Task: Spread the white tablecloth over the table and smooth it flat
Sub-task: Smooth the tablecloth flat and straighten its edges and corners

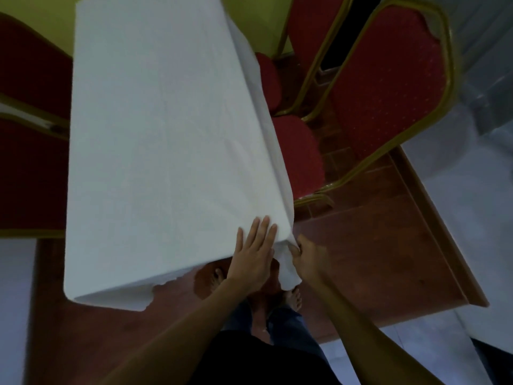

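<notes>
The white tablecloth (155,129) covers the whole long table and hangs over its near and right edges. My left hand (254,252) lies flat, fingers apart, on the cloth at the near right corner. Just to its right, my right hand (306,255) pinches the hanging corner of the cloth below the table edge. The table itself is hidden under the cloth.
Red padded chairs with gold frames (388,87) stand close along the table's right side, with another red chair (30,134) at the left. I stand barefoot (293,297) on a raised red-brown platform (374,245) whose edge drops to a pale floor at the right.
</notes>
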Motion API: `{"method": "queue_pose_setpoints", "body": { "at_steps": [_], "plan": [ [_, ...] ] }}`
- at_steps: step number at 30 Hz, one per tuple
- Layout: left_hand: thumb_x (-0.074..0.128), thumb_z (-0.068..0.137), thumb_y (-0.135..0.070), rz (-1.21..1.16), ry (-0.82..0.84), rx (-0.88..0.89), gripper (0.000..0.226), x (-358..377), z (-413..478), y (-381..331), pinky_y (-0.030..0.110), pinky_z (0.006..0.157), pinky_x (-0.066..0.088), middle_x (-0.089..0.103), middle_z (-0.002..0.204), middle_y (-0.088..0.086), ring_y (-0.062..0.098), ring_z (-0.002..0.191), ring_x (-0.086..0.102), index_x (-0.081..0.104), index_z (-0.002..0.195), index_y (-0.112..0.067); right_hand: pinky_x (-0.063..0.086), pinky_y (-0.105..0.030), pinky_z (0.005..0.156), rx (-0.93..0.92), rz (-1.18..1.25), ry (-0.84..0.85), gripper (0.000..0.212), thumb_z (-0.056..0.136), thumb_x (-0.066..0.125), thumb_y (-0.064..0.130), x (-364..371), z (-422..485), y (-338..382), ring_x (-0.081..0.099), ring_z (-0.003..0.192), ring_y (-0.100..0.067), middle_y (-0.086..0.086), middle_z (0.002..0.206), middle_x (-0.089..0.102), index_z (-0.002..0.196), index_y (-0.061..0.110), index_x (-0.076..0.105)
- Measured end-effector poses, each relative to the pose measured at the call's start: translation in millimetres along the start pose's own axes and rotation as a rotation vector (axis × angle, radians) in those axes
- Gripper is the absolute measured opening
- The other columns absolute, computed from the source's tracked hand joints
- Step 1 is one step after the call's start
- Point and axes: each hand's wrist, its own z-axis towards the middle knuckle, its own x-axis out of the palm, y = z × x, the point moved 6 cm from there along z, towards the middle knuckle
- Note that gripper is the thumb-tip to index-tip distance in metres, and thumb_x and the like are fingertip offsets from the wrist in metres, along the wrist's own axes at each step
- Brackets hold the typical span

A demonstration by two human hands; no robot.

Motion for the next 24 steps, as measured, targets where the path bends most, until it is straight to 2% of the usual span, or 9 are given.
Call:
{"method": "queue_pose_setpoints", "body": {
  "at_steps": [5, 7, 9, 13, 15, 17, 20, 24],
  "plan": [
    [0.015, 0.103, -0.035, -0.036, 0.024, -0.048, 0.06, 3, -11, -9, 0.059, 0.12, 0.003, -0.01, 0.165, 0.005, 0.029, 0.151, -0.013, 0.001, 0.157, -0.015, 0.041, -0.03, 0.066, 0.016, -0.122, 0.091, 0.026, 0.094, 0.065, 0.034, -9, -3, -5, 0.068, 0.087, -0.032, -0.01, 0.095, 0.072, 0.098, 0.008, 0.064],
    [0.013, 0.103, -0.035, -0.101, 0.045, -0.04, 0.059, -1, -11, -13, 0.057, 0.121, -0.001, -0.015, 0.164, 0.003, 0.025, 0.15, -0.019, -0.002, 0.157, -0.016, 0.047, -0.034, 0.081, 0.12, -0.17, 0.206, 0.034, 0.094, 0.064, 0.037, -13, -3, -13, 0.065, 0.105, -0.03, -0.011, 0.115, 0.069, 0.116, 0.011, 0.06],
    [0.008, 0.103, -0.038, -0.151, 0.039, -0.069, 0.06, -8, -1, -9, 0.054, 0.122, -0.005, -0.019, 0.163, 0.002, 0.021, 0.149, -0.023, -0.006, 0.157, -0.016, 0.045, -0.036, 0.095, 0.203, -0.172, 0.257, 0.043, 0.094, 0.063, 0.026, -24, 2, -10, 0.057, 0.119, -0.032, -0.014, 0.13, 0.059, 0.131, 0.009, 0.051],
    [0.013, 0.104, -0.039, -0.222, -0.059, -0.193, 0.058, -28, 41, 28, 0.053, 0.122, -0.003, -0.011, 0.165, 0.004, 0.022, 0.151, -0.017, -0.001, 0.157, -0.018, 0.044, -0.046, 0.098, -0.001, -0.162, -0.039, 0.048, 0.083, 0.068, 0.008, -46, 15, 51, 0.051, 0.12, -0.033, -0.014, 0.13, 0.055, 0.129, 0.013, 0.053],
    [0.017, 0.105, -0.04, -0.181, -0.081, -0.196, 0.057, -33, 54, 46, 0.056, 0.122, 0.001, -0.007, 0.165, 0.004, 0.022, 0.152, -0.013, 0.004, 0.158, -0.021, 0.043, -0.047, 0.098, -0.119, -0.182, -0.092, 0.051, 0.082, 0.068, 0.005, -37, 14, 79, 0.048, 0.123, -0.034, -0.015, 0.135, 0.053, 0.131, 0.009, 0.054],
    [0.017, 0.105, -0.045, -0.121, -0.118, -0.215, 0.056, -34, 51, 69, 0.057, 0.121, 0.0, -0.006, 0.166, 0.002, 0.022, 0.152, -0.012, 0.007, 0.157, -0.028, 0.041, -0.049, 0.103, -0.186, -0.254, -0.077, 0.052, 0.085, 0.068, 0.01, -18, 14, 102, 0.043, 0.132, -0.035, -0.017, 0.146, 0.046, 0.135, 0.007, 0.052],
    [0.017, 0.104, -0.05, -0.124, -0.221, -0.432, 0.055, -30, 10, 123, 0.054, 0.121, -0.006, -0.004, 0.166, 0.001, 0.02, 0.153, -0.009, 0.007, 0.156, -0.035, 0.033, -0.056, 0.11, -0.257, -0.306, -0.046, 0.054, 0.089, 0.065, 0.017, 13, 15, 124, 0.032, 0.144, -0.036, -0.02, 0.156, 0.036, 0.139, 0.005, 0.049],
    [0.015, 0.105, -0.047, -0.201, -0.318, -0.759, 0.053, -19, -68, 200, 0.053, 0.123, 0.002, -0.004, 0.166, -0.003, 0.016, 0.153, -0.008, 0.005, 0.156, -0.038, 0.015, -0.058, 0.12, -0.334, -0.332, 0.042, 0.058, 0.098, 0.047, 0.028, 53, 13, 143, 0.014, 0.152, -0.032, -0.017, 0.163, 0.02, 0.148, 0.003, 0.035]
  ]
}}
